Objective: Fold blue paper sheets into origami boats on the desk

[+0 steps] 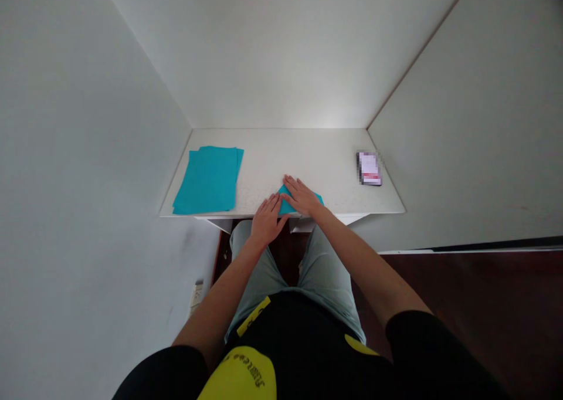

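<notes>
White textured worktop (264,153) set between white walls (281,54). At its front edge, folded teal paper (285,207) lies under right hand (303,196), fingers slightly spread and flat; left hand (266,221), fingers together, touches the paper's left side. Loose teal paper sheets (207,180) lie at the worktop's left end, a pixelated rectangular card (369,168) at its right.

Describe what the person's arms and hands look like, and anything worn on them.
The left hand and right hand are bare, without gloves, and no watch or bracelet shows at either wrist. The forearms are bare too. The left sleeve and right sleeve are black, part of a black top with yellow markings.
</notes>
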### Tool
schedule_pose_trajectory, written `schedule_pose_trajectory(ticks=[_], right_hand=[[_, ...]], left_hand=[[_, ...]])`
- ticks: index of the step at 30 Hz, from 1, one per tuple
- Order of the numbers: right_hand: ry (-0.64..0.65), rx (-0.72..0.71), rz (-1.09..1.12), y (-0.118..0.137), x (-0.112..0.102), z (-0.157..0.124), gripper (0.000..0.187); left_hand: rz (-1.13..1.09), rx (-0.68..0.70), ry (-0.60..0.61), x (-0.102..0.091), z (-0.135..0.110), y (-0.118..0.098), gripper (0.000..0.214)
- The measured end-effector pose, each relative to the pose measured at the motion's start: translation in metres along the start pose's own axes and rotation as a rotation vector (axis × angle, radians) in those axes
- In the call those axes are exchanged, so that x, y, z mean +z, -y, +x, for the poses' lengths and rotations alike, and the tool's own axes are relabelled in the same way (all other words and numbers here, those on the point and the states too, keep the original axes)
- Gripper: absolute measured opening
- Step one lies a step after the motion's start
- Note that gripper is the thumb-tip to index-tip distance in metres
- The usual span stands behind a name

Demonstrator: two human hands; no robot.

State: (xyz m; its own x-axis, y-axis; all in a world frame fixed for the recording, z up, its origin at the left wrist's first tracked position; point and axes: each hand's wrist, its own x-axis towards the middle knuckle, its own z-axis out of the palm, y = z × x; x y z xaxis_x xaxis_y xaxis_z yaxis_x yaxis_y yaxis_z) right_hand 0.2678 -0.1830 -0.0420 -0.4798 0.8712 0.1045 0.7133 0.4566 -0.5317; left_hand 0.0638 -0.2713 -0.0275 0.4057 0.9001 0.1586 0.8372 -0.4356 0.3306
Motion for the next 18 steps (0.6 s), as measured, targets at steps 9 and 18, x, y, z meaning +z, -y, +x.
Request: schedule_pose_trajectory(ticks=[9,18], right_hand=[[-0.043,-0.107,0.065,-0.02,-0.032,-0.081,0.083],[-0.202,0.161,0.025,-0.019,-0.041,-0.069,0.047]], left_hand=[[-0.079,0.006,0.011,-0.009,0.011,0.01,0.049],[0.047,-0.126,0.042,-0.033,0.043,0.003,0.039]])
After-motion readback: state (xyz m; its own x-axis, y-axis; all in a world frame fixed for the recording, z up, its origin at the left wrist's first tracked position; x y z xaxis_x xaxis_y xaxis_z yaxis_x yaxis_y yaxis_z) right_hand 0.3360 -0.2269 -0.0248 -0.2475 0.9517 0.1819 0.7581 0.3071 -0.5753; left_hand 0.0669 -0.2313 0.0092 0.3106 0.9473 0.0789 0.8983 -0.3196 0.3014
